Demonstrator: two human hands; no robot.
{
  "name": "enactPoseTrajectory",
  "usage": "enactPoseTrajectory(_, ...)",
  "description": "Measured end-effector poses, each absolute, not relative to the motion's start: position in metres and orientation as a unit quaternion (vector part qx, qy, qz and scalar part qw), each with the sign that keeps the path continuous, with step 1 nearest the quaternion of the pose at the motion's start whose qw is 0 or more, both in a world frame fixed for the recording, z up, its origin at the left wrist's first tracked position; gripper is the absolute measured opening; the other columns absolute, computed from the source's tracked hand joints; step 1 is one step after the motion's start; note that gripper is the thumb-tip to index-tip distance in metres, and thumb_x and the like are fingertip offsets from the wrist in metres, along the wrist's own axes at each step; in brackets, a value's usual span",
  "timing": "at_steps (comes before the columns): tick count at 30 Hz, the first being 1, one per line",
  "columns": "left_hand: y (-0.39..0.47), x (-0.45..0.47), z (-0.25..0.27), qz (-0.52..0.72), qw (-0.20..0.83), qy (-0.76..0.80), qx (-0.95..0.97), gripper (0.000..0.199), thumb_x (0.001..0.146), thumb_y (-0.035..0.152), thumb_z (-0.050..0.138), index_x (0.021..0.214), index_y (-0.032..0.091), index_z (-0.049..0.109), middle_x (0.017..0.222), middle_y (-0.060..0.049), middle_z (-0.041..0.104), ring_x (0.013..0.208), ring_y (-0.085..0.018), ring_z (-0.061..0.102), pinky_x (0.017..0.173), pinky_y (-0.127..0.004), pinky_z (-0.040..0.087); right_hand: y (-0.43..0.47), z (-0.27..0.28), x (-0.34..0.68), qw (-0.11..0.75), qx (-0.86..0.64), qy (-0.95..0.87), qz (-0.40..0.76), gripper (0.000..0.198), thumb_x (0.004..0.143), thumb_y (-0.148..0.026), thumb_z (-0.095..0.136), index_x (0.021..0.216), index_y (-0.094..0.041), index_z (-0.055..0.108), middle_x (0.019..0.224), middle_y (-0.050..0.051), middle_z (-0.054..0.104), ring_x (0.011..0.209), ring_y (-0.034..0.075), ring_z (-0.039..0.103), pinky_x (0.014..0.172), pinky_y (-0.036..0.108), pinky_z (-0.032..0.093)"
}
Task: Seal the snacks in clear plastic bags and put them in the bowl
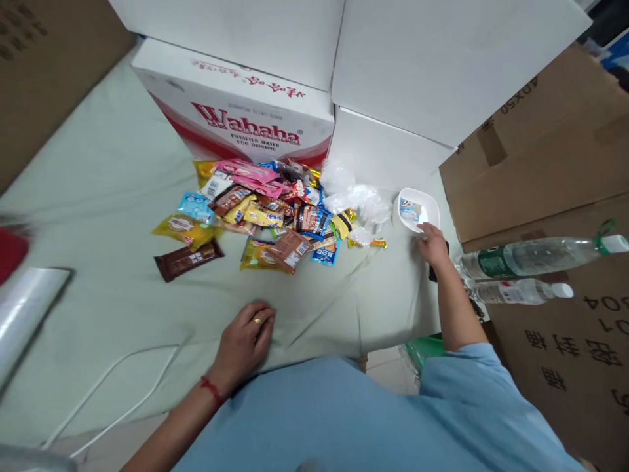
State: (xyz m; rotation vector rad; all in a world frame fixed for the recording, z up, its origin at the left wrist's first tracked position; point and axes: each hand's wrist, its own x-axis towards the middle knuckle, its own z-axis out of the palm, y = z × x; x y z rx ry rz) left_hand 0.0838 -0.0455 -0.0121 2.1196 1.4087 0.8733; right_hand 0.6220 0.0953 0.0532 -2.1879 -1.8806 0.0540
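Note:
On the cloth-covered table lies a pile of wrapped snacks (275, 206) in many colours. A small white bowl (434, 204) stands to its right, with a light blue and white packet (409, 211) inside. My right hand (433, 246) is at the bowl's near rim, its fingers bent together over the edge; their undersides are hidden. Closer to me, my left hand (248, 337) rests on the cloth, fingers curled in, with nothing visible in it. A dark brown wrapped bar (189, 260) is at the pile's left edge.
Crumpled clear plastic (361, 200) lies between pile and bowl. Behind stands a white and red Wahaha carton (246, 118). Two plastic bottles, a large one (540, 257) and a smaller one (525, 292), lie beyond my right arm, beside brown cardboard (540, 157). A white wire frame (122, 360) is at left.

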Motion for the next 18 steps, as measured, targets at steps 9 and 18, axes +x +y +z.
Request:
enactPoseTrajectory(9,-0.044,0.095,0.012,0.350,0.254,0.483,0.761,0.018,0.102,0.026,0.054,0.103,0.022,0.072,0.098,-0.005,0.074,0.088,-0.017,0.073,0.081,-0.027,0.060,0.093,0.057,0.477,0.188,-0.666,-0.708,0.144,0.032,0.097,-0.035,0.059,0.121,-0.020,0.074,0.128,0.015,0.070,0.122,0.031,0.060,0.104,0.044,0.052)
enactPoseTrajectory(18,-0.034,0.115,0.044,0.381,0.362,0.489,0.696,0.018,0.103,0.031,0.058,0.106,0.022,0.073,0.098,-0.005,0.072,0.084,-0.015,0.068,0.078,-0.027,0.056,0.022,0.050,0.395,0.490,-0.551,-0.265,0.621,0.042,0.072,-0.053,0.086,0.091,-0.023,0.064,0.071,-0.002,0.060,0.059,0.012,0.050,0.044,0.019,0.036)
